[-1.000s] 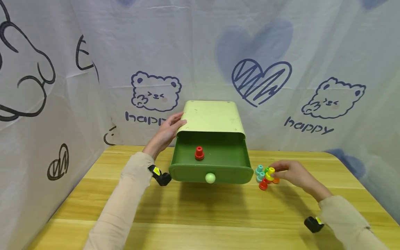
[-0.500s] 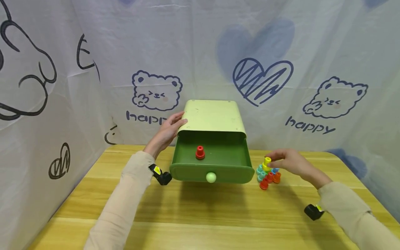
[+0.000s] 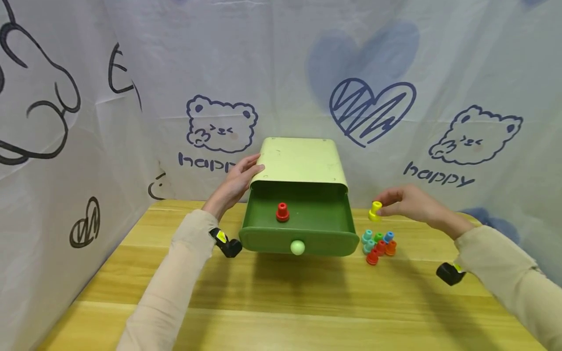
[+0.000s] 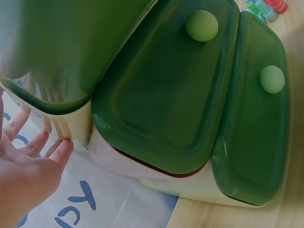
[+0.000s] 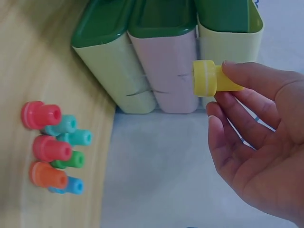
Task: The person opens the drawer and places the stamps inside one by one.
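Observation:
In the head view my left hand (image 3: 237,184) rests on the left side of a cream drawer unit (image 3: 303,158), fingers laid against its wall. The unit's top green drawer (image 3: 270,240) is pulled out, and a red peg (image 3: 283,213) stands inside it. My right hand (image 3: 412,207) pinches a yellow peg (image 3: 375,211) with a wide base, held in the air right of the unit. The right wrist view shows this yellow peg (image 5: 205,78) between thumb and fingers. Below that hand, several small pegs (image 3: 372,257) in red, orange, teal, green and blue stand grouped on the table.
Two lower drawers, a middle one (image 4: 161,95) and a bottom one (image 4: 251,142), are pushed in, each with a round pale knob. A patterned white cloth (image 3: 290,73) hangs behind the wooden table (image 3: 281,302).
My right hand has lifted the yellow peg up and away from the group on the table. The left hand stays on the unit, and the red peg remains in the drawer.

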Demonstrator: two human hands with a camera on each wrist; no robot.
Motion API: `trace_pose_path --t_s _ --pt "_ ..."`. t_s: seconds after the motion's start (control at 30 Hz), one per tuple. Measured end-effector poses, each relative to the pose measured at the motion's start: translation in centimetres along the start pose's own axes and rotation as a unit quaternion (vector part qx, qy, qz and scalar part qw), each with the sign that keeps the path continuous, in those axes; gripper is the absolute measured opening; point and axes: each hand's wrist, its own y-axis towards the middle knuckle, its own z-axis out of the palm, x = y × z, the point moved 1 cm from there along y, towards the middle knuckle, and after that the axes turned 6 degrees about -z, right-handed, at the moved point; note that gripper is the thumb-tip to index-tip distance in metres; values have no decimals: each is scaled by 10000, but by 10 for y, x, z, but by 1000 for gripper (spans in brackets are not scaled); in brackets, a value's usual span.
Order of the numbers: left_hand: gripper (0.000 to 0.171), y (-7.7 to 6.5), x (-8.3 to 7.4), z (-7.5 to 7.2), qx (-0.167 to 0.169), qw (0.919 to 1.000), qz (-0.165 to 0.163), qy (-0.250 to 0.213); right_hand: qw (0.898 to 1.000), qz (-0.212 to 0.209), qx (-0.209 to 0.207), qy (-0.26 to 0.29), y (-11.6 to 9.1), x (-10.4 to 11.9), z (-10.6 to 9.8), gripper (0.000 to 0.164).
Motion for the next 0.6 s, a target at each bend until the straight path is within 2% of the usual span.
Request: trace_pose_path --t_s 0.3,0.6 --pt "59 -1 0 0 12 10000 -24 86 9995 -215 -176 -144 10 25 -13 31" --pt "58 1 1 0 19 10000 64 13 9995 -264 -57 161 22 52 -27 32"
